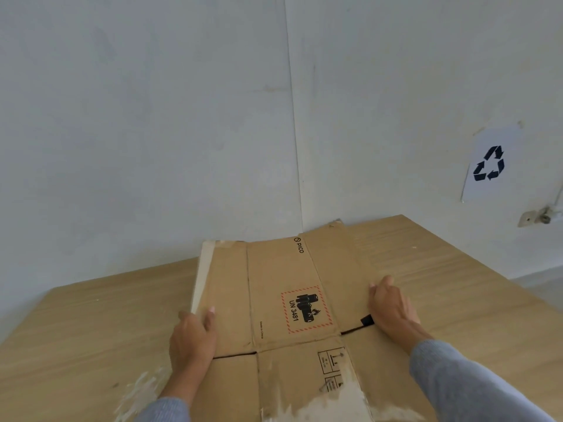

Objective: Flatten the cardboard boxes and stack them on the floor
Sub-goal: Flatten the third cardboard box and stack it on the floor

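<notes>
A flattened brown cardboard box lies in front of me on a wooden surface, reaching to the wall corner. It bears a red-dashed "UN 3481" battery label and the word PICO. My left hand grips its left edge, thumb on top, fingers under a slightly raised flap. My right hand holds the right edge, beside a small black tab at a slit between flaps. Torn white tape remnants show along the box's near end.
White walls meet in a corner right behind the box. A paper sheet with a recycling symbol hangs on the right wall, above a small metal fitting. A strip of grey floor shows at far right.
</notes>
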`<state>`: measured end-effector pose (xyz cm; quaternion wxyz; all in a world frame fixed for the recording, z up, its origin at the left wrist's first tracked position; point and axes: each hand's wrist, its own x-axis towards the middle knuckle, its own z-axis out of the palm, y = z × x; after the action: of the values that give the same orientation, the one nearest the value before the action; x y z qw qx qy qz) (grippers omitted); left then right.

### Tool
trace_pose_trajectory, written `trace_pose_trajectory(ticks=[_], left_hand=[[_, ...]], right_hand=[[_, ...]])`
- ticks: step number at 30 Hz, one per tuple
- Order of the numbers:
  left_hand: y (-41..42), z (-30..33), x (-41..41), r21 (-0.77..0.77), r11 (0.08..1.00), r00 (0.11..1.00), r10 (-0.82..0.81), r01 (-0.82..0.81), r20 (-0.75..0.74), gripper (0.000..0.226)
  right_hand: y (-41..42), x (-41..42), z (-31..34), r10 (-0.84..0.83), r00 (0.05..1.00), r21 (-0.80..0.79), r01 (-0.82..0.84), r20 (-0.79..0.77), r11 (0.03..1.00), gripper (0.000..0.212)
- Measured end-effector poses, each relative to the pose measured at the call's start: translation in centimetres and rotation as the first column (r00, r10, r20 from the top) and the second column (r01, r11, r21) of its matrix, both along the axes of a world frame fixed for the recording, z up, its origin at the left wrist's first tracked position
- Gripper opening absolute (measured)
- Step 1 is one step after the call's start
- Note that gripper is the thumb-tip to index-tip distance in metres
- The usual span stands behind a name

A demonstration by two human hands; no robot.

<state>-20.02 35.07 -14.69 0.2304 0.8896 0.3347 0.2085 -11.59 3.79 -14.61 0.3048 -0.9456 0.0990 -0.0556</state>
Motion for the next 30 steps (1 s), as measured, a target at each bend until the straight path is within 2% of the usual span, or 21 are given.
trace_pose_trajectory(ticks=[6,13,19,23,30], left_hand=[[-1.6,3.4,0.7,0.028,0.999,0.997,-0.04,0.038,0.068,0.048],[-8.2,6.3,3.1,0.08,0.994,0.991,-0.082,0.073,0.106,0.049],[-18.8,8.6,5.6,0.072,0.996,0.98,-0.057,0.044,0.189,0.045],[-28.1,9.2,7.1,0.06,0.998,0.986,-0.026,0.016,0.166,0.047],[-41.6,9.7,12.1,0.024,0.997,0.982,-0.071,0.067,0.175,0.045]], right_hand=[[-2.2,0.5,2.9,-0.012,0.998,0.035,0.01,0.063,0.999,0.028],[-9.1,1.9,5.1,-0.046,0.994,0.059,0.041,0.097,0.997,0.034],[-19.9,5.2,7.2,-0.02,0.993,0.091,0.01,0.119,0.996,0.03],[-29.4,7.1,9.0,0.003,0.992,0.06,-0.01,0.122,0.998,0.025],[-43.0,10.8,9.8,-0.033,0.992,0.052,0.026,0.125,0.998,0.026]])
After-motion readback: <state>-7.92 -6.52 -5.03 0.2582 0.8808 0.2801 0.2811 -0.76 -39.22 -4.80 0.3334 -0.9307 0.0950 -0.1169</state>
